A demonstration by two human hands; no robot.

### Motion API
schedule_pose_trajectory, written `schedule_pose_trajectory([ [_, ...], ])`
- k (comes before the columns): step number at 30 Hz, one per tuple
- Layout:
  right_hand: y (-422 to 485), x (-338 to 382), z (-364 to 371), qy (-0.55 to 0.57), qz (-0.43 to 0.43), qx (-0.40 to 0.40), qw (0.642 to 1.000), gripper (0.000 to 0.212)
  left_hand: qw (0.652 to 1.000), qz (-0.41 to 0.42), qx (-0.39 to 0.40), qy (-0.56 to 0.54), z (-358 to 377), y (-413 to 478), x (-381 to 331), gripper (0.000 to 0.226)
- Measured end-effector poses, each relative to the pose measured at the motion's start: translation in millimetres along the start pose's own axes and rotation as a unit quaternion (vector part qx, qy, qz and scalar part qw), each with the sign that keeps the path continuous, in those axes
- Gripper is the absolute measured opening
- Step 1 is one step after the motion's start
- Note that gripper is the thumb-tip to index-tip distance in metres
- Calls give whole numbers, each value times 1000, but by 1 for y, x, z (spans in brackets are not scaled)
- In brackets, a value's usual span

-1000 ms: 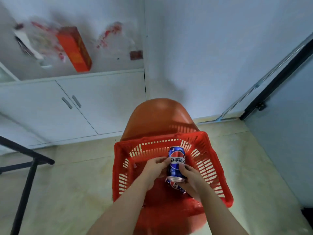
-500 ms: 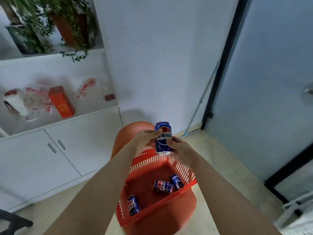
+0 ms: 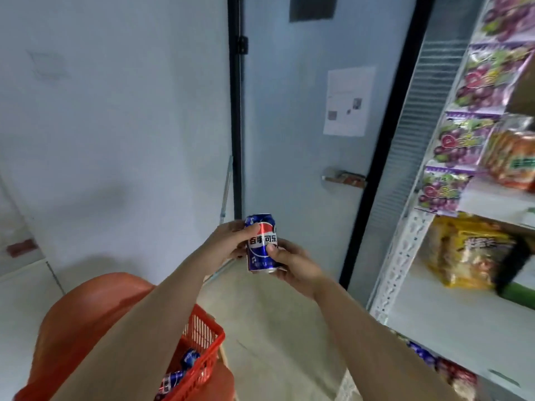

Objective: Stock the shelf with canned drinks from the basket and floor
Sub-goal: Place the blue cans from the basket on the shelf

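Note:
I hold one blue Pepsi can (image 3: 262, 244) upright in front of me, at chest height. My left hand (image 3: 224, 244) grips its left side and my right hand (image 3: 295, 263) grips its lower right side, thumb across the front. The red plastic basket (image 3: 202, 340) sits on an orange chair (image 3: 86, 319) at the lower left, partly behind my left forearm. Other blue cans (image 3: 185, 363) lie inside the basket. The white metal shelf (image 3: 451, 322) stands at the right, with a bare white board at about the height of my forearm.
Snack bags fill the upper shelf levels: purple grape packs (image 3: 460, 134), orange packs (image 3: 512, 160) and a yellow bag (image 3: 469, 250). Cans and packets (image 3: 445, 369) sit on the lowest visible level. A grey door (image 3: 304, 140) with a handle (image 3: 341, 178) is straight ahead.
Both hands lifted the can out of the basket and carried it up and to the right. My view swung right from the white cabinets to the door and shelf.

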State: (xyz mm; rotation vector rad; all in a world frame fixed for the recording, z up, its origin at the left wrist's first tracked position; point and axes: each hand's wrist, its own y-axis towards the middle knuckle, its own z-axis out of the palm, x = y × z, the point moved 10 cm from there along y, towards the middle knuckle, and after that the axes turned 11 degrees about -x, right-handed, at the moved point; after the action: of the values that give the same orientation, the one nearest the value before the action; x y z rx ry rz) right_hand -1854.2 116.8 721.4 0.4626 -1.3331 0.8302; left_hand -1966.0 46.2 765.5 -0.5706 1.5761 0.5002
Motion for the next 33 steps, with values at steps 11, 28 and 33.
schedule_pose_trajectory([
  [11,-126,113,-209,1,-98,-87,991,50,964,93,192,159,253,-30,-126,54],
  [28,-252,217,-458,53,-232,-304,923,51,783,316,411,344,573,-77,-272,51],
  [33,-249,253,-515,-1,-244,-355,902,50,749,355,421,370,633,-54,-301,49],
])
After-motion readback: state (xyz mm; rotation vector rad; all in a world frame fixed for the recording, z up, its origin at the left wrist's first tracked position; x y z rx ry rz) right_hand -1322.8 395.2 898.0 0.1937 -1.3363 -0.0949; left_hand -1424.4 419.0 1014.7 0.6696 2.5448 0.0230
